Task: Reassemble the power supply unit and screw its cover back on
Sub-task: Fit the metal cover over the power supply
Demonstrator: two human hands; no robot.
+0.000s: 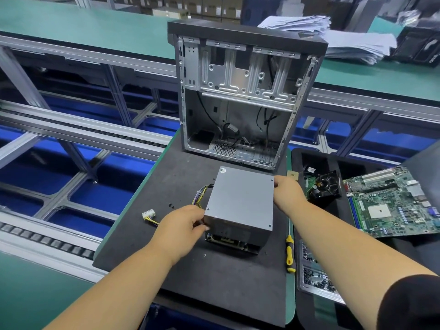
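The power supply unit (239,206) sits on the black foam mat (190,270), just in front of the open computer case (240,96). Its grey cover (240,198) faces up, and its long axis runs away from me toward the case, skewed a little to the right. The cable bundle (202,192) comes out of its far-left side and trails left across the mat to a white connector (148,214).

My left hand (183,225) grips the near-left corner of the cover, thumb and fingers curled round the edge. My right hand (287,190) holds the far-right edge; its fingertips wrap over the side and I cannot see them. At the near end the cover sits above the base, leaving a dark gap where parts show, too shadowed to make out.

A few small black screws (171,205) lie on the mat left of the unit, near the cables; I cannot count them for sure. A yellow-and-black screwdriver (290,254) lies to the right of the unit, at the mat's edge. Farther right of the unit are a black fan (327,184) and a green motherboard (392,203), in a black tray (357,163) partly cut off by my right arm.
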